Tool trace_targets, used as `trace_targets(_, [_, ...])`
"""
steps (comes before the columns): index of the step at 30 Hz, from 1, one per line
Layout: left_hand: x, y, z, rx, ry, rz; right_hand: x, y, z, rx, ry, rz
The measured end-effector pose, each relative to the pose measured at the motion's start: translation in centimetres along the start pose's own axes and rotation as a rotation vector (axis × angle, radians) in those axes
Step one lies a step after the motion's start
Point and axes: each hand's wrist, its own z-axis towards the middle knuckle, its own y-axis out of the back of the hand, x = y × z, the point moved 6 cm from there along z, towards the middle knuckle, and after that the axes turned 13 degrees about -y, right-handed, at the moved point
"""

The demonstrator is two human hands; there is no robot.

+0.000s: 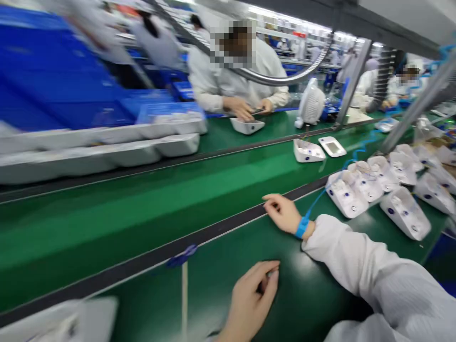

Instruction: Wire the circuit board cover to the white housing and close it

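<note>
My left hand (251,299) hovers over the near green worktop (156,304). Its thumb and fingers come together in a pinch; whatever may lie between the tips is hidden. Farther off and to the right, my right hand (283,213) is at the dark belt edge, fingers curled in toward the thumb and no object visible in them. Around that wrist is a blue band (302,227) with a coiled blue cord (322,192). The nearest parts to this hand are open white plastic housings (347,197) with wires inside, standing in rows to its right.
A green conveyor belt (149,194) crosses in front, carrying a white housing (308,152) and a white cover with a screen (332,146). White shells (89,161) line its far left side. A blurred white housing (96,318) sits lower left. Opposite, a co-worker (238,85) handles another housing (247,126).
</note>
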Motion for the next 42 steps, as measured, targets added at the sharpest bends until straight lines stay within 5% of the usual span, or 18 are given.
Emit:
trace_targets(5, [0.0,-1.1,-0.2,0.006,0.146,-0.050,-2.8,3.5,5.3,-0.141,-0.002,0.003])
trace_targets(11, [1.1,-1.6,-0.3,-0.090,0.162,-0.113,-8.0,6.1,15.1,-0.252,-0.301,-0.302])
trace_targets(22, [1.7,-2.2,-0.5,-0.126,0.140,-0.116,-7.4,7.1,14.7,-0.390,-0.368,-0.459])
trace_targets(26, [2.1,-1.7,-0.3,-0.201,0.157,-0.119,-6.5,6.9,12.6,-0.382,-0.289,-0.413])
trace_targets(30, [3.2,0.1,-0.1,-0.351,0.253,-0.146,-5.7,7.4,6.8,-0.407,-0.165,-0.347])
trace_targets(36, [5.4,3.7,-0.8,-0.715,0.371,-0.199,-6.5,9.0,-2.9,-0.175,-0.021,-0.242])
trace_targets(42, [5.8,4.2,-1.2,-0.790,0.367,-0.163,-5.1,10.3,-6.3,0.050,0.175,-0.076])
